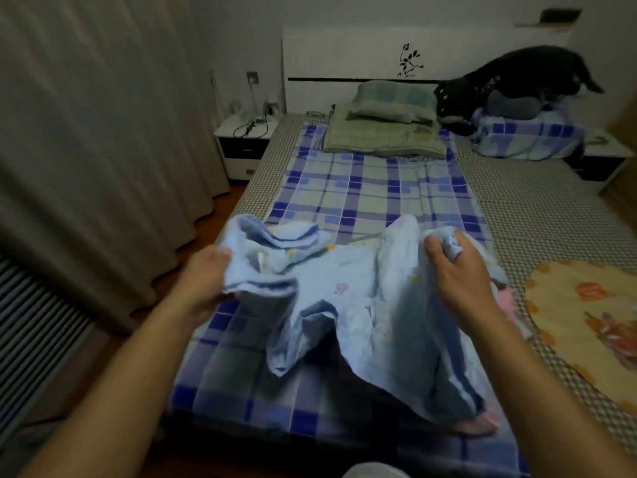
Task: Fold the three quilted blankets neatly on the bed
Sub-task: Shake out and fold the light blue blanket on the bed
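A light blue quilted blanket (344, 298) with small printed figures hangs bunched above the foot of the bed (537, 208). My left hand (203, 281) grips its gathered left edge. My right hand (458, 270) pinches the upper right edge, and the cloth drapes down between and below both hands. A yellow-orange quilted blanket (586, 305) with a cartoon print lies flat on the bed at the right. A strip of pink cloth (505, 298) shows just behind my right wrist; I cannot tell what it is.
A blue-and-green checked sheet (372, 191) covers the bed's middle. Green pillows (386, 129) lie at the headboard, beside a dark bag (517, 77) on a checked bundle (527, 136). A nightstand (244, 143) with cables stands at the left, next to long curtains (86, 132).
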